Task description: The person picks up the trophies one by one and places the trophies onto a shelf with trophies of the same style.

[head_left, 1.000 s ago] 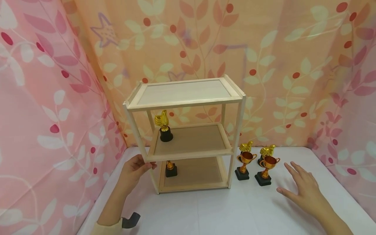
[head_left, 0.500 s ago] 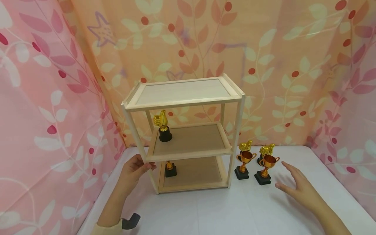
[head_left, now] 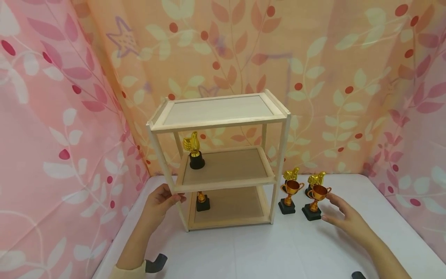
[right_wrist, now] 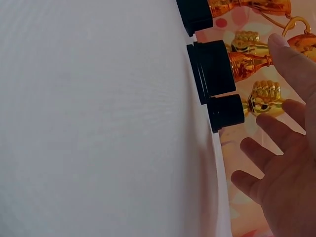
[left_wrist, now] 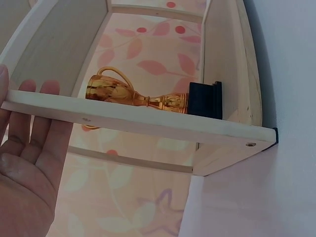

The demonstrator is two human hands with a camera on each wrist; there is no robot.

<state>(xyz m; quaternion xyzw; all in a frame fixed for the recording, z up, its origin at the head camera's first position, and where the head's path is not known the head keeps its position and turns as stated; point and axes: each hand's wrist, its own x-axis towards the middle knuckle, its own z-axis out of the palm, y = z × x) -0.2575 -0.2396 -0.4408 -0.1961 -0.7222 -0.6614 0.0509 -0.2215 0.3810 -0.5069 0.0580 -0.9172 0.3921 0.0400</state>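
Pink leaf-print curtain [head_left: 52,116] hangs at the left, and peach fabric [head_left: 237,46] patterned with leaves and red dots covers the back, behind a table [head_left: 244,252] spread with white cloth. On it stands a three-tier wooden shelf [head_left: 219,110], and the person's left hand [head_left: 158,205] grips its left front post, fingers and thumb curled round the wood just below the middle tier. Inside the shelf, near that hand, a gold thumbs-up trophy [head_left: 196,153] stands upright at the left of the middle tier, and a trophy cup [head_left: 202,202] stands on the bottom tier, its upper part hidden in the head view by the tier above.

To the right of the shelf are four upright trophies: the left cup trophy [head_left: 289,198] and the right cup trophy [head_left: 315,204] in front, with two gold thumbs-up figures [head_left: 316,179] partly hidden behind them. The right hand [head_left: 352,223] is at the right cup trophy, thumb and fingers apart and closed round nothing. That cup lies just to the left of the fingertips, its right handle by the index finger and its black base by the thumb; whether either touches it cannot be told.
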